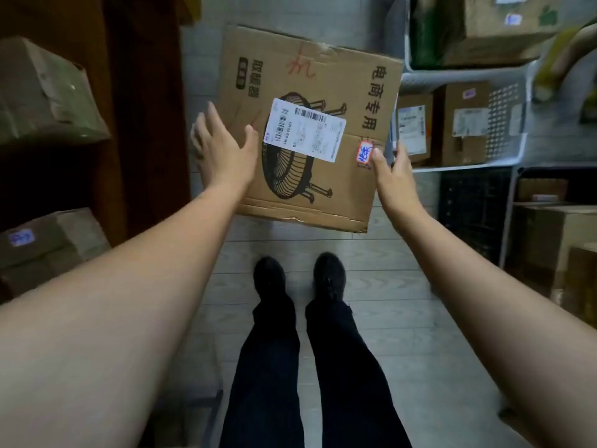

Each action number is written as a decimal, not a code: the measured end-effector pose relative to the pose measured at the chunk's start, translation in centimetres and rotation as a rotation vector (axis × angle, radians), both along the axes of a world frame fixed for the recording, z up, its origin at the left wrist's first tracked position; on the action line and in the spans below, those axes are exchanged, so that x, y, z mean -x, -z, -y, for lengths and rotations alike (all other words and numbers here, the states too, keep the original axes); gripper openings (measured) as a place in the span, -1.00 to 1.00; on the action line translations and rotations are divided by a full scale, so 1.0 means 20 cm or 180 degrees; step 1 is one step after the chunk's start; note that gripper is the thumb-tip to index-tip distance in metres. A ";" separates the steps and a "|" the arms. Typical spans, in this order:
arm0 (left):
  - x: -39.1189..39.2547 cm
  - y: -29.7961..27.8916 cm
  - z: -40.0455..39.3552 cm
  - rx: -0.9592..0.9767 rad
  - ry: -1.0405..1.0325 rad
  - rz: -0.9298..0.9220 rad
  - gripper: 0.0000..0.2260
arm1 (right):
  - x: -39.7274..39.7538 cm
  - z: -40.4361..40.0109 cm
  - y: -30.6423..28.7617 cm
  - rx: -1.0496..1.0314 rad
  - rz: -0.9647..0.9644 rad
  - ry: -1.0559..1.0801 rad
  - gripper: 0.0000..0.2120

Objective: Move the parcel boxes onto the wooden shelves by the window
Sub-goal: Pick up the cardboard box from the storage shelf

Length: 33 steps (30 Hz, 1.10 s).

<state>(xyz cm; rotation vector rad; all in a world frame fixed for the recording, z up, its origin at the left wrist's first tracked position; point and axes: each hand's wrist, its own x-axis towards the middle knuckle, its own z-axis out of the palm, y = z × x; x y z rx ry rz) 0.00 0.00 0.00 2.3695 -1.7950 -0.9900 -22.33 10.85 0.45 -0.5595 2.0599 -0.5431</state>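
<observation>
A large cardboard parcel box (pixel 310 88) with a heater drawing, a white shipping label (pixel 303 134) and a red-edged sticker hangs tilted above the floor in front of me. My left hand (pixel 223 153) presses its left side, fingers spread and thumb on the top face. My right hand (pixel 392 176) clasps the right edge near the sticker. The dark wooden shelves (pixel 142 124) stand at my left.
Two taped boxes (pixel 42 92) (pixel 48 247) sit on the wooden shelves. At the right a white rack (pixel 465 168) holds several labelled boxes (pixel 465 124), with a black crate (pixel 471 208) and more cartons below. My shoes (pixel 297 279) stand on the pale floor of a narrow aisle.
</observation>
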 end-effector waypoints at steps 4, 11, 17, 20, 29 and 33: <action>0.01 0.12 0.04 0.0091 -0.0308 0.0126 -0.24 | 0.03 0.02 0.14 0.0010 -0.0042 0.0124 -0.20; -0.01 0.26 0.06 0.0017 -0.0672 -0.0135 -0.16 | 0.05 0.01 0.30 0.0110 0.0205 0.0251 0.06; -0.04 0.28 0.08 -0.0038 -0.0651 -0.0284 -0.22 | 0.03 0.01 0.34 0.0267 0.0548 0.0533 -0.20; -0.05 0.26 0.05 -0.0108 -0.0596 -0.0391 -0.25 | 0.02 -0.01 0.33 0.0407 0.0807 0.0707 -0.22; -0.02 0.04 -0.13 -0.0183 -0.0784 -0.0614 -0.33 | 0.10 -0.11 0.08 0.0452 0.0980 0.0572 -0.43; 0.01 -0.18 -0.16 -0.0180 -0.0855 -0.0768 -0.31 | 0.15 -0.12 -0.13 0.0543 0.1008 0.0526 -0.35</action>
